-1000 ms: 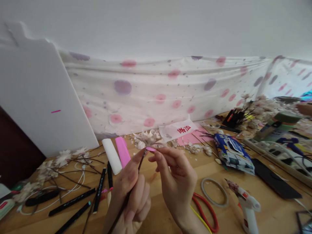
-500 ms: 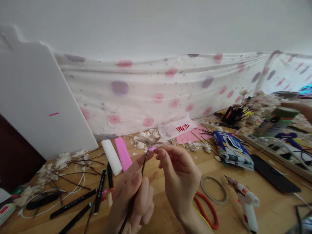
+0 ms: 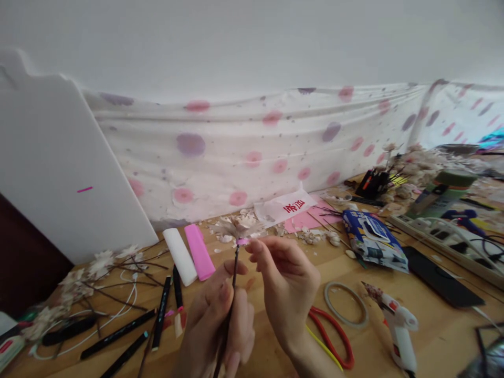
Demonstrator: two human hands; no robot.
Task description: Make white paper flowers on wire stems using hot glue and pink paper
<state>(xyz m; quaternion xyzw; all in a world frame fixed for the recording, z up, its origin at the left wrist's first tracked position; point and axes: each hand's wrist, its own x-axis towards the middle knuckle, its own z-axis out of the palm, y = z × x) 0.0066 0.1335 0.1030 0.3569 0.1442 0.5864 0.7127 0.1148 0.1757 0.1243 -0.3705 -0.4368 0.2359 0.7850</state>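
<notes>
Above a wooden table (image 3: 441, 336) by dotted cloth (image 3: 236, 152), the left hand (image 3: 214, 325) grips a stem (image 3: 234, 286) the right hand (image 3: 285, 286) pinches.

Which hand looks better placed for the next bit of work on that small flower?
Probably the right hand: its fingers are at the pink strip under the flower. The left hand sits lower, gripping the dark stem.

home craft corner, hobby bench rather than factory: wooden tabletop (image 3: 441, 336) strewn with handmade blossom branches (image 3: 98, 268), hot glue gun (image 3: 399, 325), marker pens (image 3: 161, 312), power strip (image 3: 437, 236), black phone (image 3: 441, 275); polka-dot cloth (image 3: 254, 178) hung along white wall (image 3: 252, 42).
</notes>
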